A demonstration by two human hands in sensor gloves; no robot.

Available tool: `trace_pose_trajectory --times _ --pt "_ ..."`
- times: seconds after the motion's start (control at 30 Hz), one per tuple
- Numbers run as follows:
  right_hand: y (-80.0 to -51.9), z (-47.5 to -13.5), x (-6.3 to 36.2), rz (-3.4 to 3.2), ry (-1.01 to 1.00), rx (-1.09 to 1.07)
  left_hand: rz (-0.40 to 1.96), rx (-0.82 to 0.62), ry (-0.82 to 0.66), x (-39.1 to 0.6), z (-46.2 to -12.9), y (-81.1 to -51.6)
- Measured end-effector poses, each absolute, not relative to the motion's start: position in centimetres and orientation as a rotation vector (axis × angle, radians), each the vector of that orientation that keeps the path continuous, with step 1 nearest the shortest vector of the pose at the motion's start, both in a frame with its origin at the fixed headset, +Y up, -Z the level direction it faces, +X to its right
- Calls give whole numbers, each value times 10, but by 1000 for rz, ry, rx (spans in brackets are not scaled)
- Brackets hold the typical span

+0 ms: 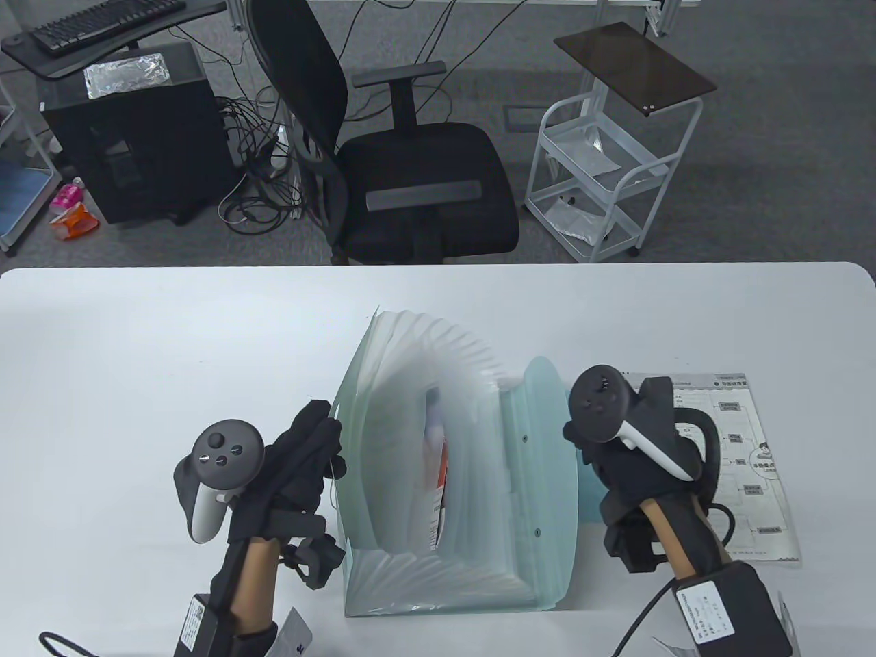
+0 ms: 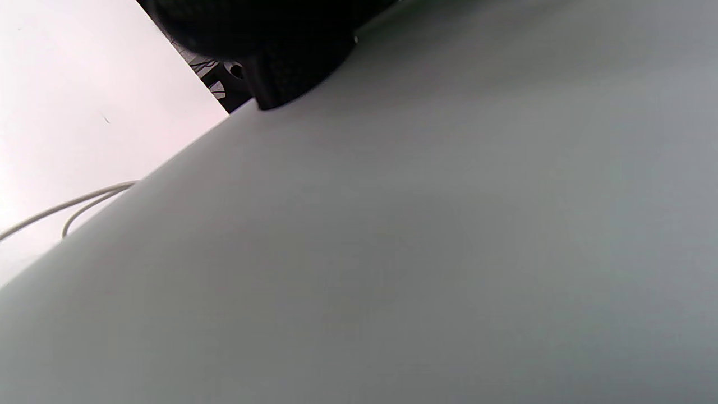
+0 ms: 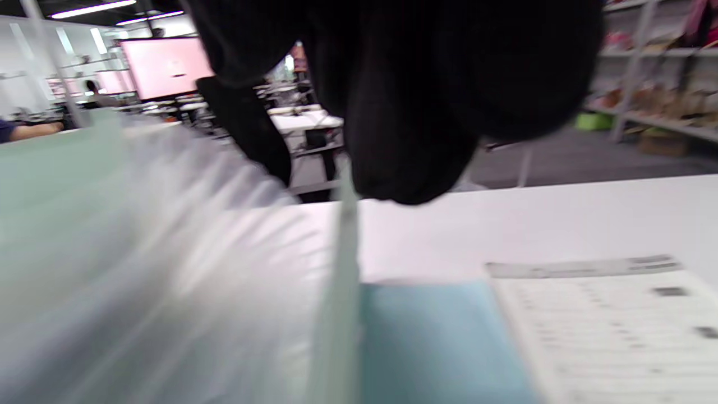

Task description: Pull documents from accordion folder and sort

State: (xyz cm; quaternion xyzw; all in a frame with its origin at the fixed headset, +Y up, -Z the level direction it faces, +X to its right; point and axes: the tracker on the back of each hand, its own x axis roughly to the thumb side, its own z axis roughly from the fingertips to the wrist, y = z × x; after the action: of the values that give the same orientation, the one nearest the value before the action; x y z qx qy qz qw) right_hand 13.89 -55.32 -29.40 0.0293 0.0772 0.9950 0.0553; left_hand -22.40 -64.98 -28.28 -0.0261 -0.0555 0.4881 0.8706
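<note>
The accordion folder (image 1: pixel 445 479) is stood fanned open on the bench (image 1: pixel 137 342), its long axis running from the near edge to the far. The left hand (image 1: pixel 294 465) is pressed against its left wall; the right hand (image 1: pixel 629 465) is held at the flap on its right. Whether either grip is clenched cannot be told. Inside the folder, between both hands, a document with red print (image 1: pixel 438 472) is seen, roughly equally near to each. Right of the folder, one printed sheet (image 1: pixel 746 465) is already laid out.
</note>
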Motion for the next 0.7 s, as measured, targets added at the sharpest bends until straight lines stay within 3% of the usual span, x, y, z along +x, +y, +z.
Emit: trace_pose_trajectory --times 0.3,0.53,0.7 --pt "-573 -293 64 2952 524 410 1031 -61 -127 -223 -283 -651" --pt "-590 -305 31 2894 700 481 1053 -72 -136 -223 -284 -651" --pt "-592 -312 13 2863 695 500 1057 -77 -142 -223 -285 -651"
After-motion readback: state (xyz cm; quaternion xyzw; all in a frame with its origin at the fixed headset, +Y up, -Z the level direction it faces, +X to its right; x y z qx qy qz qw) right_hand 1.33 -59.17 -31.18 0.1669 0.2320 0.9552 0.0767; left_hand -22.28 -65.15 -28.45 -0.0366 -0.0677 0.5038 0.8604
